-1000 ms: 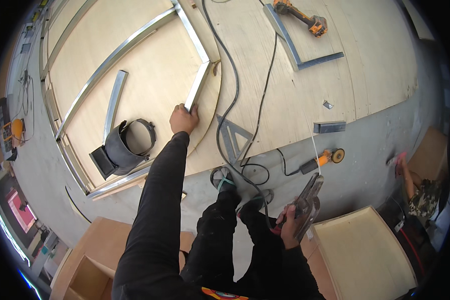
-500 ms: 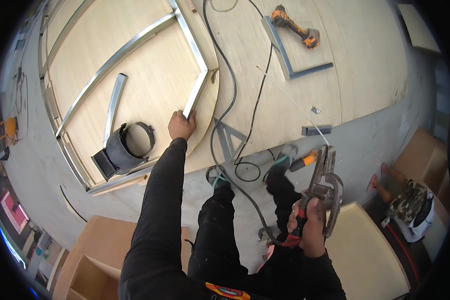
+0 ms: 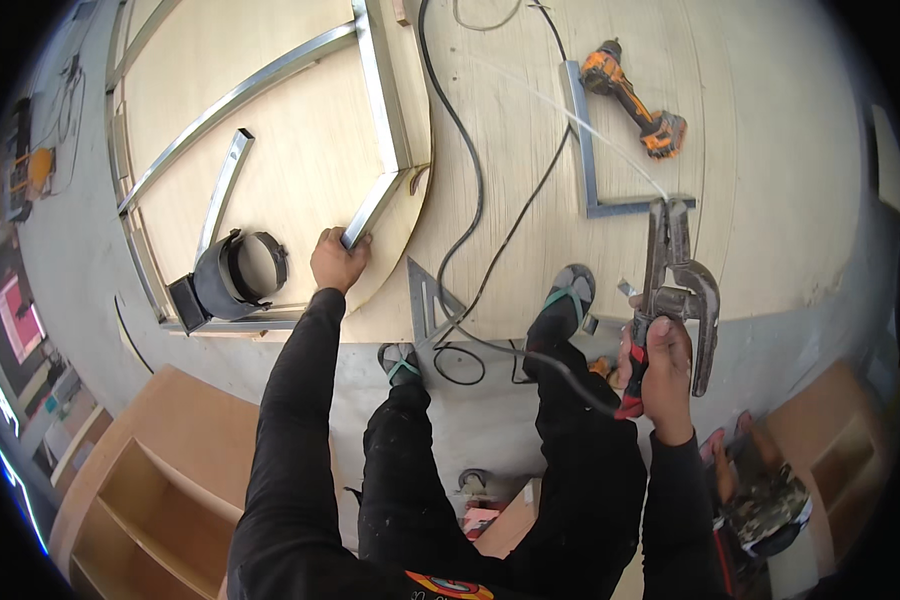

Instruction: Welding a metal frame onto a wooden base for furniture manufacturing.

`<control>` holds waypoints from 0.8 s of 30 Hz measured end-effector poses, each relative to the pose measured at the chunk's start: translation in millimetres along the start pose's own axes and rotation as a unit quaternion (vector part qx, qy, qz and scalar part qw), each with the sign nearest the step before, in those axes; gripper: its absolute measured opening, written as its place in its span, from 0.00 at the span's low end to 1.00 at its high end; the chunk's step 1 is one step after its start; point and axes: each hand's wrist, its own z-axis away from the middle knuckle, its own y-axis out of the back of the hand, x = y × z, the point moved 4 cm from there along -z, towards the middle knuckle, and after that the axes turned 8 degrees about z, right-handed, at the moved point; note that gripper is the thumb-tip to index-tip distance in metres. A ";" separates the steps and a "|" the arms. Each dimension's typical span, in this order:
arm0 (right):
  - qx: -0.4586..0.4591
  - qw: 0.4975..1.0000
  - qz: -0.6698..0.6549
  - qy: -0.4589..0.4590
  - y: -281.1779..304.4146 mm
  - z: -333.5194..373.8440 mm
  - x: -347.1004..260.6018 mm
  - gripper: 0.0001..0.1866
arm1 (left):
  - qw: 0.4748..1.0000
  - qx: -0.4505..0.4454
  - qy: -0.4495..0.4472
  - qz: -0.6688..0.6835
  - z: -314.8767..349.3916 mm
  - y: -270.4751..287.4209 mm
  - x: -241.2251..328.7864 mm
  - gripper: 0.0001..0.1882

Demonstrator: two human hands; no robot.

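My left hand [image 3: 338, 262] is closed around the near end of a short square steel tube [image 3: 377, 206]. That tube meets a longer one at an angle, at the right edge of the metal frame [image 3: 382, 95] lying on a plywood sheet. My right hand [image 3: 666, 370] grips a welding electrode holder [image 3: 658, 265] by its red and black handle; a worn, curved metal part sits along its side. A thin pale electrode rod [image 3: 615, 143] sticks out of its jaws, slanting up and left above the plywood. Its far end is blurred.
A dark welding mask [image 3: 210, 287] and a loose tube [image 3: 226, 190] lie left of my left hand. An orange drill [image 3: 635, 100] rests beside an L-shaped steel piece [image 3: 582, 140]. Cables [image 3: 478, 180] and a triangular square [image 3: 425, 305] lie between. A person [image 3: 765, 495] is at lower right.
My right hand has moved up and forward with the electrode holder, bringing the rod over the plywood. My right foot now stands on the sheet. The left hand still grips the steel tube.
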 end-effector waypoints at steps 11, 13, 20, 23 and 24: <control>-0.156 0.964 0.212 -0.018 87.0 -75.5 91.4 0.30 | 0.999 0.009 0.016 -0.043 -8.1 -8.5 17.2 0.22; -0.157 0.969 0.189 -0.022 96.0 -76.8 107.7 0.29 | 0.999 0.024 0.006 -0.038 -5.4 -6.5 18.8 0.22; -0.105 0.992 0.073 -0.019 76.2 -82.6 127.2 0.25 | 0.997 0.047 -0.043 -0.043 -5.9 -5.3 17.1 0.23; -0.108 0.994 0.006 -0.007 72.2 -92.4 152.1 0.28 | 0.997 0.049 -0.051 -0.031 -5.5 -6.3 24.0 0.23; -0.116 0.993 -0.027 0.000 68.0 -95.8 158.0 0.29 | 0.996 0.055 -0.055 -0.034 -4.9 -5.4 24.5 0.23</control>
